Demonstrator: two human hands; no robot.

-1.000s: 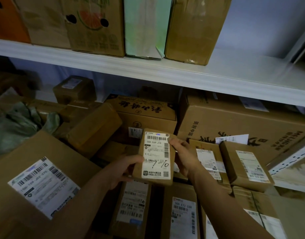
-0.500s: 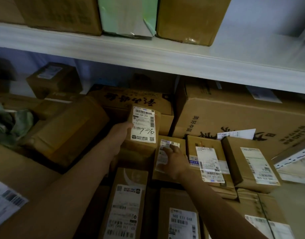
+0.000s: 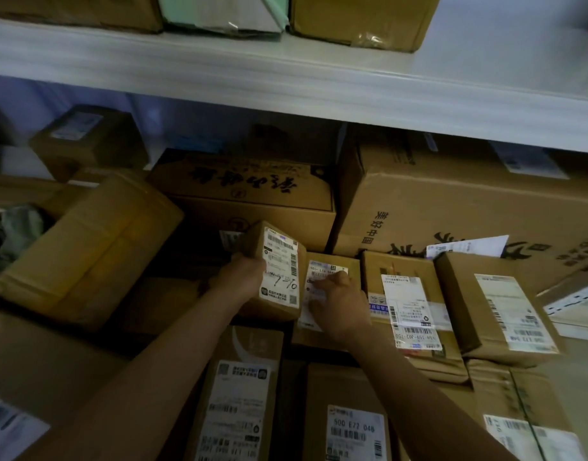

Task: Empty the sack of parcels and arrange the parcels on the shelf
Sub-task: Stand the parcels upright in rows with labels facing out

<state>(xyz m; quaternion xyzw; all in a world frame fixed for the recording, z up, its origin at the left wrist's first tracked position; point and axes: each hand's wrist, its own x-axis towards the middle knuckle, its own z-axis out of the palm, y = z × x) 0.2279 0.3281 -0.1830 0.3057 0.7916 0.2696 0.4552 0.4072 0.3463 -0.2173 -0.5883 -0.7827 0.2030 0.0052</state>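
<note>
Big white shelf board [image 3: 286, 78] runs right across, with a few cartons and a pale green box [image 3: 219, 11] sitting on top of it. Underneath, the lower level is packed. Biggest thing down there is the huge carton with black characters [image 3: 452, 201] on the right, then a wide flat carton with brush lettering [image 3: 246, 184] in the middle at the back, and a taped carton lying tilted [image 3: 86, 251] off to the left.

In front of those is a row of smaller parcels. A labelled box on the right [image 3: 499, 307] leans against its neighbour with the long white label [image 3: 409, 311], and two more labelled boxes lie flat nearest me.

The small parcel with "7-10" handwritten on it [image 3: 279, 274] is held upright and a bit tilted, just in front of the brush-lettered carton. The left hand [image 3: 242, 277] grips it from the left side, fingers wrapped around behind. The right hand [image 3: 339, 304] rests on the little box just beside it [image 3: 332, 271], fingers bent over its label; can't tell if it's actually gripping or just pressing down.
</note>
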